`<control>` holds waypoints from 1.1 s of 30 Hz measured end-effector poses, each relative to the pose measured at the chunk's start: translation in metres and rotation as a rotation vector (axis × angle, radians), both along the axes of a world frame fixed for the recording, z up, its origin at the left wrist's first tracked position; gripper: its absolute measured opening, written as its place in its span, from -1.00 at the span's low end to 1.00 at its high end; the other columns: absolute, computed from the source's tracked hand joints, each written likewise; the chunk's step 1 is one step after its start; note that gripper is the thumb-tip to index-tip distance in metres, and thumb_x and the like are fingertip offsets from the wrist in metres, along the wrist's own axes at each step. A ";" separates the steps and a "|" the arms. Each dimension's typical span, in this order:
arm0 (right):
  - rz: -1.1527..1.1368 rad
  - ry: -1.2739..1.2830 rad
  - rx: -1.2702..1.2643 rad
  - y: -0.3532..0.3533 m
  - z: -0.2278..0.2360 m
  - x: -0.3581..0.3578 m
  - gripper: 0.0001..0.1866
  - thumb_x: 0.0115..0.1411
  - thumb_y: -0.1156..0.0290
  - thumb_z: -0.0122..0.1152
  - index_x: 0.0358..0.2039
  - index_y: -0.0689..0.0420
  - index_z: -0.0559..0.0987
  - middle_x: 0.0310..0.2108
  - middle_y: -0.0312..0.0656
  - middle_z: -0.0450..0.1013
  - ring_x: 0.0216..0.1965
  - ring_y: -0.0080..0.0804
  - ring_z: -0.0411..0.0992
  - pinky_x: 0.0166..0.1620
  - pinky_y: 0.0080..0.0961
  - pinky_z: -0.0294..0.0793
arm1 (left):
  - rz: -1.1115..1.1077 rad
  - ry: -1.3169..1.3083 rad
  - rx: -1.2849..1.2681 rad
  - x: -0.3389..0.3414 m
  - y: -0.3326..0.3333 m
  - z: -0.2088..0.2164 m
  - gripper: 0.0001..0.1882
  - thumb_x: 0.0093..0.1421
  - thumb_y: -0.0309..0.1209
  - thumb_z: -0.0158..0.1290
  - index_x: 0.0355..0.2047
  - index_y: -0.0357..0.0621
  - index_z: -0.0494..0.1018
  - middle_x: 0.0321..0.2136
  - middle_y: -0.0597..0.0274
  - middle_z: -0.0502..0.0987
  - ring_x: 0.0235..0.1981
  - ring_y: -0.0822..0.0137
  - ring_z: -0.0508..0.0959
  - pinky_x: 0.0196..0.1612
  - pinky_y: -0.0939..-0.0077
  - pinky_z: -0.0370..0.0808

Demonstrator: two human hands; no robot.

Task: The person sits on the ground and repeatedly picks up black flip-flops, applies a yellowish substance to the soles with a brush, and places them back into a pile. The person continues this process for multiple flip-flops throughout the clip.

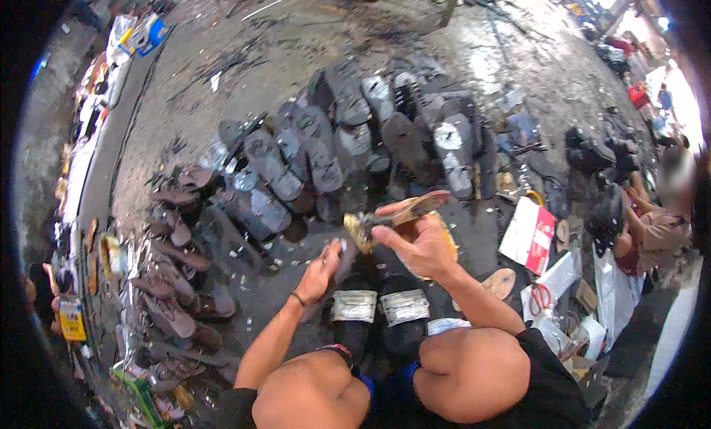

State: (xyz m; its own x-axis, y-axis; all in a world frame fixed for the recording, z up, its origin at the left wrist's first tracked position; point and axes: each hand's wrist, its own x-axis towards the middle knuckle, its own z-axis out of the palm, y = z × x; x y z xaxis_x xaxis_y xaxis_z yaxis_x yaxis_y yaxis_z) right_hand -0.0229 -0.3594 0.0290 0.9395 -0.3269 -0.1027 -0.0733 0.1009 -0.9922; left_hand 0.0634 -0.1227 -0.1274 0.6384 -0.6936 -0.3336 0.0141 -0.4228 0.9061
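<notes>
My right hand (426, 250) grips a sandal (424, 207) with a brown sole and a dark strap. One end of it, toward my left hand, is ragged and yellowish. My left hand (317, 275), a dark band at its wrist, is closed low and to the left of the sandal, apart from it. A blurred thing shows beside its fingers; its kind is not clear. Under my right hand is a round, yellow-rimmed thing (449, 236), partly hidden. A loose tan insole (498, 284) lies by my right forearm.
Many dark sandals (318, 148) lie in a curved band ahead, more sandals (167, 281) to the left. On the right are a red-and-white card box (527, 235), red-handled scissors (541, 299) and plastic bags (616, 296). Another person (663, 225) sits far right near dark shoes (592, 151).
</notes>
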 end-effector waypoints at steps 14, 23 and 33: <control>-0.128 -0.339 -0.489 0.016 -0.020 0.032 -0.79 0.18 0.36 0.39 -0.22 0.17 0.66 -0.25 -0.07 0.61 -0.19 -0.11 0.59 -0.16 -0.31 0.54 | 0.753 0.828 -0.783 -0.011 -0.078 0.089 -0.40 0.44 0.12 -0.23 0.16 -0.07 0.43 -0.04 0.18 0.59 -0.10 0.26 0.61 -0.02 0.33 0.57; -0.376 -0.144 -0.075 0.020 -0.005 0.043 -0.77 0.29 0.38 0.28 -0.12 0.22 0.58 -0.21 -0.12 0.60 -0.21 -0.45 0.52 -0.12 -0.47 0.49 | 0.690 0.517 -0.748 -0.005 -0.073 0.081 -0.41 0.47 0.07 -0.26 0.24 -0.09 0.33 0.07 0.16 0.52 0.05 0.20 0.54 0.14 0.23 0.48; 0.047 0.059 0.415 0.036 -0.019 0.015 -0.71 0.33 0.39 0.24 -0.01 0.26 0.53 -0.15 -0.15 0.57 -0.14 -0.51 0.52 -0.03 -0.50 0.53 | 0.683 0.770 -0.312 0.003 -0.034 0.099 -0.29 0.41 0.22 -0.26 0.12 -0.19 0.43 -0.07 0.13 0.61 -0.09 0.24 0.62 0.05 0.28 0.54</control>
